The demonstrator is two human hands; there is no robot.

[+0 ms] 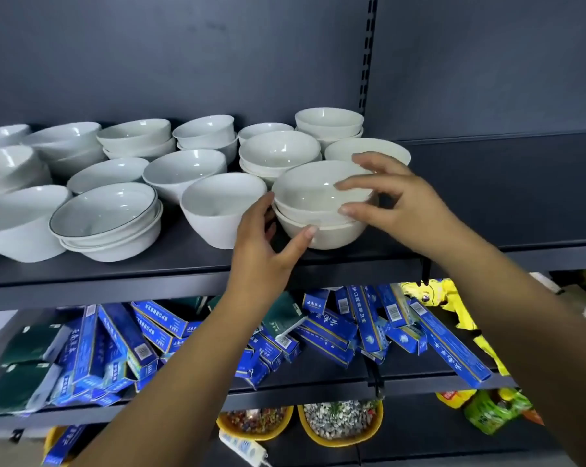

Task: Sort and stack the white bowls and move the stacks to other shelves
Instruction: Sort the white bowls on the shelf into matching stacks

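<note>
Many white bowls (183,170), dark metal shelf (487,197)

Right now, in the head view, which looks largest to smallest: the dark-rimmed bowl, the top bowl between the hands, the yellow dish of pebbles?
Tied first: dark-rimmed bowl and top bowl, alike, unranked.
Last: yellow dish, smaller-looking, but farther from the camera, so unsure.

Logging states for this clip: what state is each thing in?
front stack, three bowls nested upright on the shelf.
left hand, grips the stack's left side, thumb on bottom bowl.
right hand, fingers curled over the top bowl's rim.
dark-rimmed bowl, nested atop other bowls.
blue boxes, jumbled on the lower shelf.
</note>
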